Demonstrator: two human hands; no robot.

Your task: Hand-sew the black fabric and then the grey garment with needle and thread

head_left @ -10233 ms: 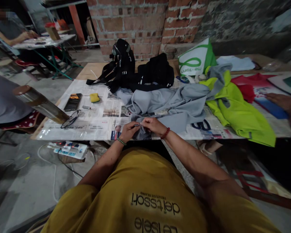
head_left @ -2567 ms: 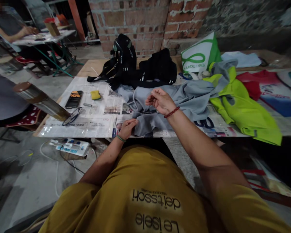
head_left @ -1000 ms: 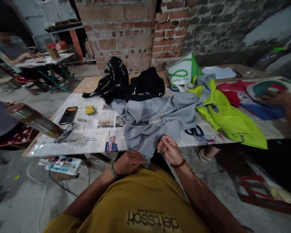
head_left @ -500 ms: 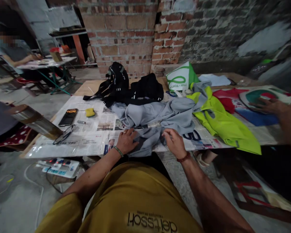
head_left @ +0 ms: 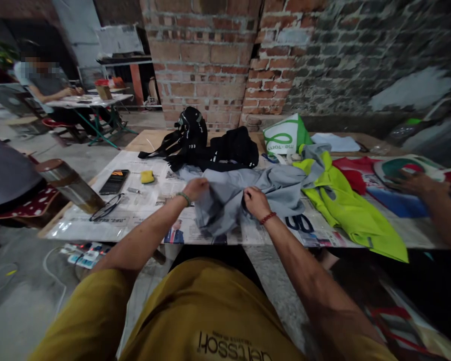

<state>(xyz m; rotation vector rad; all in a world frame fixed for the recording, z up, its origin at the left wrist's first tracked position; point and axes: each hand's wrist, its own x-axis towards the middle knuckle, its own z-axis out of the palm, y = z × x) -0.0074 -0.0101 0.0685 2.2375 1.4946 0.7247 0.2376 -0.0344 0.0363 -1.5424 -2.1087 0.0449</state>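
A grey garment [head_left: 229, 205] with a yellow-green section [head_left: 346, 200] lies spread over the newspaper-covered table [head_left: 78, 225]. My left hand [head_left: 196, 190] is closed on the grey cloth at its left part, lifting a fold. Closer to the middle, my right hand [head_left: 256, 201] grips the same cloth, its fingers curled in. Between the two hands the fabric hangs in loose folds toward the table's front edge. Which part of the garment I hold is hard to make out.
Behind the garment lie a black bag [head_left: 191, 128], black cloth [head_left: 235, 148] and a green-white bag [head_left: 285, 135]. To the left are a phone [head_left: 115, 181], yellow sponge [head_left: 147, 176] and flask [head_left: 73, 188]. A co-worker's hand [head_left: 421, 183] touches an iron [head_left: 402, 168] at right.
Both hands were low at the near part of the cloth. My left hand has moved forward and lifted a fold; the right has shifted slightly left and closed. The view has shifted a little.
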